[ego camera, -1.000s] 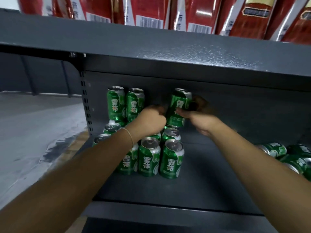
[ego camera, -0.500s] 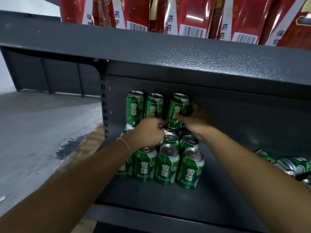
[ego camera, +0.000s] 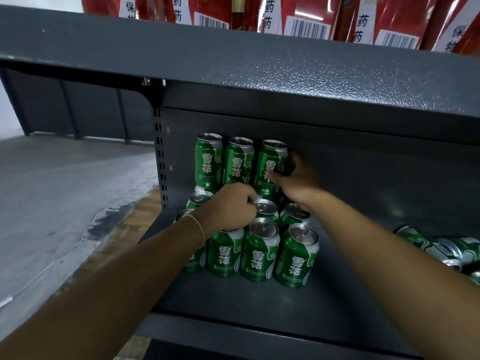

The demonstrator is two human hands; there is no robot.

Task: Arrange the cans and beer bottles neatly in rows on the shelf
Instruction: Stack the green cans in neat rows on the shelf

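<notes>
Stacking green cans beneath red boxes (ego camera: 306, 14)
Right hand (ego camera: 298, 181) grasps the upright top-row can (ego camera: 270, 166); left hand (ego camera: 228, 206) curls among standing cans (ego camera: 259, 250), grip unclear; others (ego camera: 452, 249) lie sideways.

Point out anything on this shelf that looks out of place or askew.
The green cans at the far right lie tipped on their sides in a loose heap, while the cans at the left stand upright in rows. The top can under the right hand leans slightly.
</notes>
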